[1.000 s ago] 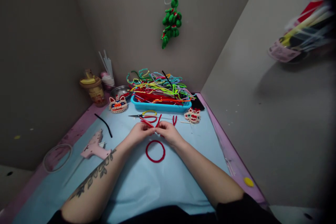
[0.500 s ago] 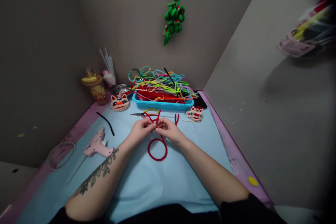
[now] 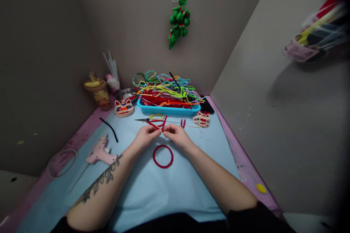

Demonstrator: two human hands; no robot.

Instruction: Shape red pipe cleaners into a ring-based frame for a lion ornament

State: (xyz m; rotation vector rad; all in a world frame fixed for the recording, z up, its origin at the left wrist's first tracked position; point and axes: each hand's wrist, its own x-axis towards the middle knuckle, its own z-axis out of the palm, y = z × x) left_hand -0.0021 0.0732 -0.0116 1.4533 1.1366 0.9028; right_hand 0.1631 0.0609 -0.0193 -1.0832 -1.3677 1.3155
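Observation:
My left hand [image 3: 144,137] and my right hand [image 3: 177,135] meet over the light blue mat [image 3: 153,189], fingers pinched on the crossed ends of a red pipe cleaner [image 3: 160,125]. Its two short ends stick up and away from my fingertips. Just below my hands a red pipe-cleaner ring [image 3: 163,156] hangs or lies on the mat; whether it joins the held ends I cannot tell. Small scissors with yellow and red handles [image 3: 150,119] lie just beyond my fingers.
A blue tray [image 3: 168,109] heaped with coloured pipe cleaners stands at the back. Two small lion-face crafts [image 3: 124,108] [image 3: 201,119] flank it. A pink glue gun [image 3: 100,152], a black pipe cleaner [image 3: 108,129], a cup [image 3: 98,93] and a tape ring [image 3: 62,157] sit left. A green ornament [image 3: 179,20] hangs above.
The red loop was lifted and pulled into an oval half a second ago; now it is round again and lower. Both hands stayed pinched together.

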